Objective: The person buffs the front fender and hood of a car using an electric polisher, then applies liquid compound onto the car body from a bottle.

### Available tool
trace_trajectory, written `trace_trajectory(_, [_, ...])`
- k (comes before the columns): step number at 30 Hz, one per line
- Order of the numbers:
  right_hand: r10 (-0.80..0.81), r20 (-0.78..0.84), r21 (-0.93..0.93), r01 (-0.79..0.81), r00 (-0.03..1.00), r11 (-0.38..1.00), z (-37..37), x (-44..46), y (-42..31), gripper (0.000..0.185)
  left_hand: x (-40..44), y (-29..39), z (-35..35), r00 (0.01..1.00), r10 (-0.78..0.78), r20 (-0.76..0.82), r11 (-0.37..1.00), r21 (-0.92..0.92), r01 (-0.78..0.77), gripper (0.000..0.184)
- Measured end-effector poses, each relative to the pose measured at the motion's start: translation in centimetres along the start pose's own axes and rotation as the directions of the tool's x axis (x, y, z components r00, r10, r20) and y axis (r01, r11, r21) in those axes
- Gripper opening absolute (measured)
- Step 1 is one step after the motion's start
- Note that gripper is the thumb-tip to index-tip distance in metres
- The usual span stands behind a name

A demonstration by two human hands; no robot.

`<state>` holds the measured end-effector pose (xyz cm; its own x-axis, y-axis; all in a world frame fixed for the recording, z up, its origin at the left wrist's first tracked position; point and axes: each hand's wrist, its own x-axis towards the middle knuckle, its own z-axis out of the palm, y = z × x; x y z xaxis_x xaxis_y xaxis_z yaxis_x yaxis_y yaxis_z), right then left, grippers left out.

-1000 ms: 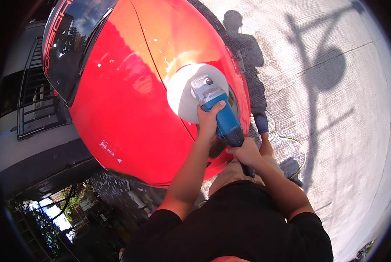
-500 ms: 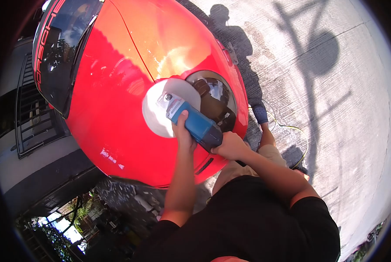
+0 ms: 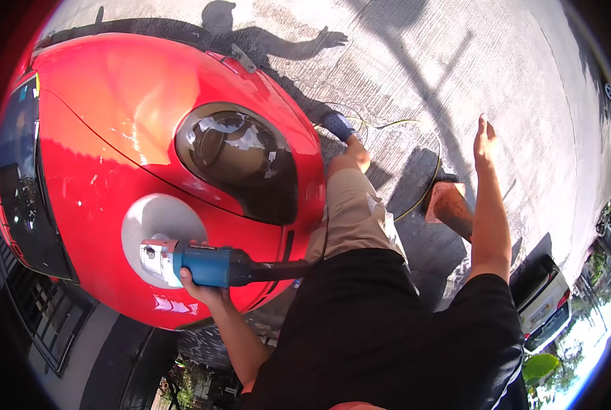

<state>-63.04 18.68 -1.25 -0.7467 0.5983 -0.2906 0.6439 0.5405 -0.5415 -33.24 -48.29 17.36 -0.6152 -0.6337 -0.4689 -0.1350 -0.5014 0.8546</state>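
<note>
Shirt, black, nearest, over tan shorts. Left hand has its grip wrapped round the blue body of a polisher; the polisher is at the front of a red car, its white pad against the hood, black rear end reaching toward the shorts. Right hand is out to the side, off the tool, grip wide, fingers extended. Dark-tinted headlight just beside the pad. Blue clog on the foot near the bumper. Orange cone partly behind the right forearm; yellow cord loops near it on sunlit concrete. Person's shadow beyond the car. White vehicle farther off, right.
</note>
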Motion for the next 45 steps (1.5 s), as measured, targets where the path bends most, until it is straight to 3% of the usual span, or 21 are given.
trace_trajectory(5, [0.051, -0.388, 0.028, -0.044, 0.92, 0.999, -0.3, 3.7, 7.6, 0.1, -0.4, 0.4, 0.2, 1.0, 0.001, 0.022, 0.998, 0.056, -0.002, 0.076])
trace_trajectory(8, [0.232, -0.391, 0.19, -0.169, 0.89, 0.967, 7.2, -3.0, 8.1, 0.098, -0.6, 0.5, 0.4, 1.0, -0.008, 0.03, 0.998, 0.061, 0.006, 0.076])
trace_trajectory(9, [0.198, -0.445, 0.062, -0.19, 0.874, 0.98, 12.4, -5.9, 10.8, 0.098, -0.7, 0.4, 0.8, 0.999, -0.009, 0.033, 0.998, 0.058, 0.007, 0.076])
trace_trajectory(11, [0.325, 0.024, -0.307, -0.303, 0.945, 0.902, 22.8, -17.2, 13.1, 0.108, -1.1, 0.3, 1.9, 1.0, 0.003, -0.017, 0.998, 0.064, -0.002, 0.076])
trace_trajectory(12, [0.334, 0.506, -0.293, -0.205, 0.795, 0.934, 23.3, -21.2, 10.8, 0.101, -1.5, 0.4, 2.2, 0.999, 0.005, -0.046, 0.997, 0.077, -0.001, 0.076])
trace_trajectory(13, [0.257, 0.859, -0.202, -0.169, 0.443, 0.965, 23.8, -25.2, 8.3, 0.097, -1.7, 0.4, 2.5, 1.0, 0.0, -0.031, 0.997, 0.076, 0.002, 0.076])
trace_trajectory(17, [0.215, 0.977, -0.204, -0.384, -0.014, 0.901, 12.7, -15.9, 4.6, 0.077, -2.3, 0.5, 3.1, 1.0, -0.029, -0.004, 0.995, 0.1, 0.029, 0.076])
trace_trajectory(19, [0.269, 0.939, -0.157, -0.43, 0.214, 0.889, 9.2, -12.3, 4.1, 0.07, -2.1, 0.4, 2.7, 0.999, 0.016, -0.043, 0.99, 0.138, -0.01, 0.073])
trace_trajectory(21, [0.113, 0.652, 0.01, -0.158, 0.75, 0.987, 13.3, -10.7, 9.4, 0.055, -1.9, -0.5, 3.9, 0.996, 0.076, -0.05, 0.986, 0.152, -0.068, 0.069])
trace_trajectory(22, [0.031, 0.434, 0.1, -0.083, 0.901, 0.992, 16.3, -11.5, 11.6, 0.047, -1.8, -0.7, 4.3, 0.991, 0.118, -0.065, 0.982, 0.153, -0.107, 0.067])
trace_trajectory(24, [0.067, 0.418, 0.071, -0.107, 0.906, 0.992, 22.6, -13.9, 16.4, 0.047, -1.2, -1.4, 4.6, 0.983, 0.168, -0.079, 0.976, 0.154, -0.155, 0.064])
trace_trajectory(25, [0.3, 0.547, -0.063, -0.319, 0.782, 0.946, 21.0, -17.5, 11.2, 0.055, -1.0, -2.0, 4.9, 0.982, 0.165, -0.091, 0.975, 0.162, -0.149, 0.062])
trace_trajectory(26, [0.201, 0.728, -0.081, -0.208, 0.656, 0.975, 26.4, -17.8, 17.2, 0.063, -1.2, -2.3, 5.3, 0.98, 0.167, -0.11, 0.979, 0.132, -0.152, 0.061])
trace_trajectory(28, [0.191, 0.73, -0.347, 0.114, 0.656, 0.931, 28.8, -19.1, 17.2, 0.09, -1.1, -2.8, 6.2, 0.979, 0.157, -0.131, 0.986, 0.084, -0.147, 0.058])
trace_trajectory(33, [0.406, 0.903, -0.424, 0.13, 0.142, 0.896, 19.9, -14.2, 6.9, 0.095, -1.0, -4.9, 6.0, 0.974, 0.175, -0.144, 0.984, 0.008, -0.175, 0.054])
trace_trajectory(36, [0.27, 0.962, -0.231, 0.637, 0.037, 0.736, 14.1, -19.5, -7.4, 0.099, -0.9, -5.3, 6.5, 0.967, 0.161, -0.2, 0.984, -0.044, -0.173, 0.055])
trace_trajectory(37, [0.076, 0.977, 0.064, 0.616, -0.199, 0.785, 18.1, -20.8, -4.5, 0.095, -0.7, -5.4, 6.7, 0.966, 0.159, -0.205, 0.984, -0.05, -0.173, 0.056])
trace_trajectory(38, [-0.008, 0.982, 0.134, 0.668, -0.187, 0.732, 14.3, -25.5, -11.4, 0.078, -0.6, -5.5, 6.8, 0.965, 0.15, -0.213, 0.985, -0.057, -0.166, 0.056])
trace_trajectory(39, [-0.273, 0.894, 0.382, 0.284, -0.357, 0.879, 13.6, -28.7, -12.3, 0.077, -0.3, -5.8, 7.2, 0.965, 0.139, -0.222, 0.985, -0.068, -0.158, 0.057])
trace_trajectory(40, [-0.28, 0.815, 0.419, 0.182, -0.507, 0.889, 13.9, -32.0, -14.2, 0.075, -0.1, -5.9, 7.8, 0.957, 0.148, -0.249, 0.983, -0.067, -0.169, 0.057])
trace_trajectory(45, [-0.16, 0.907, 0.277, 0.264, -0.391, 0.924, 11.7, -38.8, -21.1, 0.058, 1.7, -4.9, 9.1, 0.922, 0.09, -0.378, 0.992, -0.049, -0.116, 0.055])
